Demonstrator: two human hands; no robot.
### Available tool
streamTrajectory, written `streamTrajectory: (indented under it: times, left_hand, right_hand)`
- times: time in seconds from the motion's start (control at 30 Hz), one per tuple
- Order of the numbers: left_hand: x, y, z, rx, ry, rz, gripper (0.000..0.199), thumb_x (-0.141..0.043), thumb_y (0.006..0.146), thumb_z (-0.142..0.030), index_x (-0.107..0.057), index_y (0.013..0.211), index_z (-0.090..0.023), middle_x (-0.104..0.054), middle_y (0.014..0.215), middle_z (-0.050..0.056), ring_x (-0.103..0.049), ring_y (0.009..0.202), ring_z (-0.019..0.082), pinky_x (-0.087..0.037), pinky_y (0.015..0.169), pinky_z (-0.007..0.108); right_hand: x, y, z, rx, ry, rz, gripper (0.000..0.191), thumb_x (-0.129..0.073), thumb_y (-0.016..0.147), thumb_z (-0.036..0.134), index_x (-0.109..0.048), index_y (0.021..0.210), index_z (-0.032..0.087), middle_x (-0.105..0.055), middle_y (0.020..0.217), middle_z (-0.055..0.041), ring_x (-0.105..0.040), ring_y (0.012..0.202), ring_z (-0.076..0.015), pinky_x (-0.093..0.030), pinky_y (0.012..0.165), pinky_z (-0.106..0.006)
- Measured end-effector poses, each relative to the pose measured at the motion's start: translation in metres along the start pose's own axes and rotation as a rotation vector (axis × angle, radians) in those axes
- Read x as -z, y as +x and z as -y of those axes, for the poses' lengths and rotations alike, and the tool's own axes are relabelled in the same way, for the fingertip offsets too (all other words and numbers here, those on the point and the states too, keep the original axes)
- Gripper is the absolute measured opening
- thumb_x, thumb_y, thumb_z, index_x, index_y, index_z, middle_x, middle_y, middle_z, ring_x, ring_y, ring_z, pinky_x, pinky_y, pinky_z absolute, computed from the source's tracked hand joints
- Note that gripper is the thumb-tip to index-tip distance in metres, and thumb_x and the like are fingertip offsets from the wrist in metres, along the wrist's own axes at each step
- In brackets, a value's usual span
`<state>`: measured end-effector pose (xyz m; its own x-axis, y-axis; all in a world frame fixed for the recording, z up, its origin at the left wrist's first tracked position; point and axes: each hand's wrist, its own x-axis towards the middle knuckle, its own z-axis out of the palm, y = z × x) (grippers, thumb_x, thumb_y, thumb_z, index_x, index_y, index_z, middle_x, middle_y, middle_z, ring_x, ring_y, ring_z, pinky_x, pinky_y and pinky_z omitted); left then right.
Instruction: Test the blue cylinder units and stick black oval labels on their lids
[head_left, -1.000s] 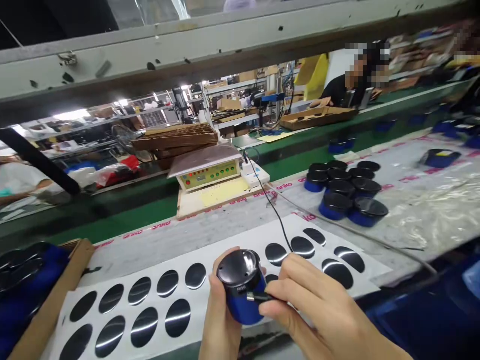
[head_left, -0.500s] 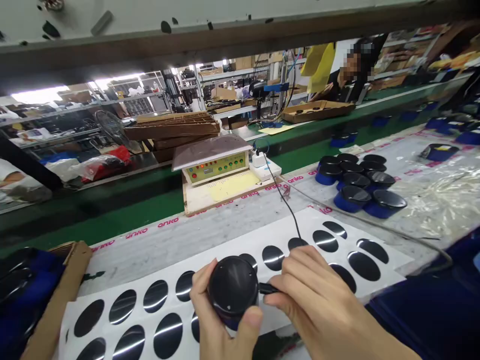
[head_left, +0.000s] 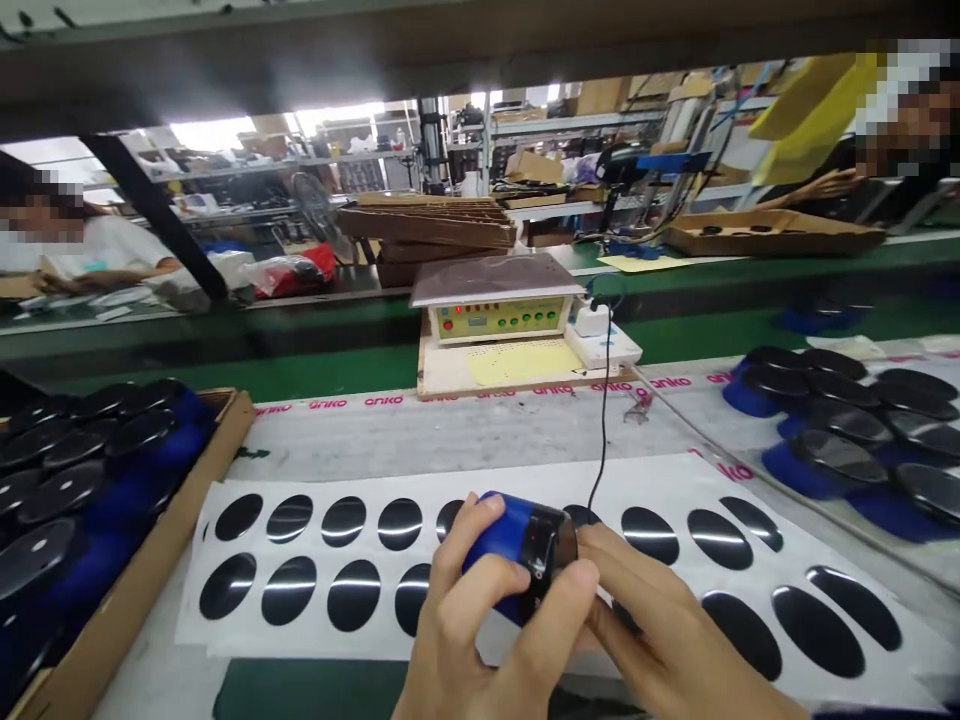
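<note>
One head-worn view looks forward and down past close fingers (head_left: 480,583), over the bench (head_left: 352,440) to distant shelves (head_left: 555,126).

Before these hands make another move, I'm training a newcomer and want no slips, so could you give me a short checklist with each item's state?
1. Blue-and-black device gripped: ok, the left hand wraps around it.
2. Device upright: not ok, it is tilted onto its side.
3. Right hand at the device's black end: ok.
4. Black cable free of knots: ok along the visible stretch, from the white adapter down to the hands.
5. Cable's lower end seated in the device: cannot tell, the hands hide it.
6. Control box showing a lit red light: ok.
</note>
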<state>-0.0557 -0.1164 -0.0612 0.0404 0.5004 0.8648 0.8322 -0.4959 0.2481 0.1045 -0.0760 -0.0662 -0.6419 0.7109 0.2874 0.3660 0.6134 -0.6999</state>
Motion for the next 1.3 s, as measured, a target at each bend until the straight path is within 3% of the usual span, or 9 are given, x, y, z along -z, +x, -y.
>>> streamTrajectory:
  times: [0.27,0.57,0.63,0.7,0.8,0.97,1.1,1.2,1.3]
  left_hand:
    - [0.001,0.014,0.001,-0.158,0.094,0.182,0.033,-0.068,0.077,-0.011,-0.059,0.109,-0.017,-0.038,0.097,0.006,-0.054,0.109,0.023,-0.055,0.094,0.043]
    - [-0.037,0.026,-0.037,-0.199,0.171,0.182,0.024,-0.065,0.074,-0.006,-0.059,0.086,-0.025,-0.041,0.079,-0.001,-0.057,0.094,0.019,-0.047,0.101,0.047]
    - [-0.039,0.03,-0.035,-0.209,0.09,0.235,0.024,-0.069,0.075,-0.017,-0.059,0.095,-0.024,-0.046,0.083,0.001,-0.059,0.095,0.02,-0.05,0.097,0.04]
    - [-0.04,0.035,-0.028,-0.141,0.029,0.387,0.048,-0.072,0.074,-0.032,-0.053,0.116,-0.02,-0.052,0.095,0.007,-0.059,0.097,0.022,-0.055,0.088,0.034]
    - [-0.043,0.04,-0.017,-0.096,0.006,0.629,0.067,-0.071,0.073,-0.031,-0.042,0.131,-0.014,-0.058,0.111,0.013,-0.06,0.095,0.023,-0.055,0.08,0.031]
    - [-0.064,0.041,-0.014,-0.104,-0.029,0.642,0.057,-0.064,0.08,-0.027,-0.038,0.13,-0.017,-0.057,0.119,0.012,-0.055,0.109,0.023,-0.05,0.092,0.034]
    - [-0.083,0.041,-0.02,-0.103,-0.066,0.67,0.059,-0.062,0.082,-0.03,-0.034,0.133,-0.021,-0.056,0.123,0.01,-0.056,0.112,0.021,-0.049,0.094,0.032]
    - [-0.088,0.05,0.004,0.058,0.006,0.483,0.052,-0.06,0.083,-0.036,-0.04,0.129,-0.024,-0.057,0.124,0.009,-0.058,0.111,0.025,-0.048,0.096,0.037]
    - [-0.09,0.061,0.063,0.471,0.177,0.356,0.053,-0.06,0.08,-0.047,-0.046,0.125,-0.023,-0.058,0.122,0.009,-0.059,0.107,0.031,-0.047,0.095,0.047]
  right_hand:
    - [0.017,0.003,-0.025,0.178,-0.064,0.006,0.016,-0.04,0.094,0.011,-0.048,0.085,0.021,-0.054,0.078,0.0001,-0.053,0.071,-0.0124,-0.045,0.061,-0.023]
    - [0.041,-0.021,-0.053,0.25,-0.062,-0.19,0.014,-0.041,0.094,0.016,-0.051,0.086,0.02,-0.054,0.072,-0.0008,-0.052,0.066,-0.0139,-0.045,0.06,-0.026]
    - [0.049,-0.027,-0.054,0.253,-0.098,-0.207,0.015,-0.041,0.095,0.018,-0.051,0.084,0.02,-0.055,0.073,-0.0009,-0.054,0.067,-0.014,-0.046,0.063,-0.026]
    - [0.054,-0.032,-0.054,0.23,-0.14,-0.157,0.017,-0.04,0.096,0.018,-0.051,0.083,0.02,-0.056,0.073,-0.0007,-0.055,0.068,-0.0138,-0.047,0.069,-0.027]
    - [0.057,-0.037,-0.058,0.228,-0.205,-0.114,0.02,-0.037,0.096,0.017,-0.052,0.082,0.019,-0.056,0.072,-0.0006,-0.053,0.068,-0.014,-0.046,0.078,-0.032]
    - [0.059,-0.035,-0.068,0.274,-0.371,-0.285,0.018,-0.041,0.091,0.008,-0.054,0.081,0.016,-0.053,0.07,-0.0013,-0.045,0.066,-0.0149,-0.039,0.071,-0.034]
    - [0.073,-0.035,-0.072,0.219,-0.413,-0.293,0.021,-0.042,0.09,0.006,-0.054,0.076,0.016,-0.054,0.07,-0.0008,-0.043,0.067,-0.0147,-0.036,0.073,-0.036]
    - [0.092,-0.047,-0.081,0.15,-0.415,-0.425,0.02,-0.043,0.089,0.006,-0.056,0.078,0.016,-0.054,0.067,-0.0004,-0.044,0.065,-0.0144,-0.035,0.073,-0.037]
    - [0.109,-0.069,-0.095,0.048,-0.242,-0.562,0.016,-0.044,0.092,0.013,-0.059,0.087,0.017,-0.055,0.069,-0.0007,-0.047,0.066,-0.0149,-0.039,0.071,-0.035]
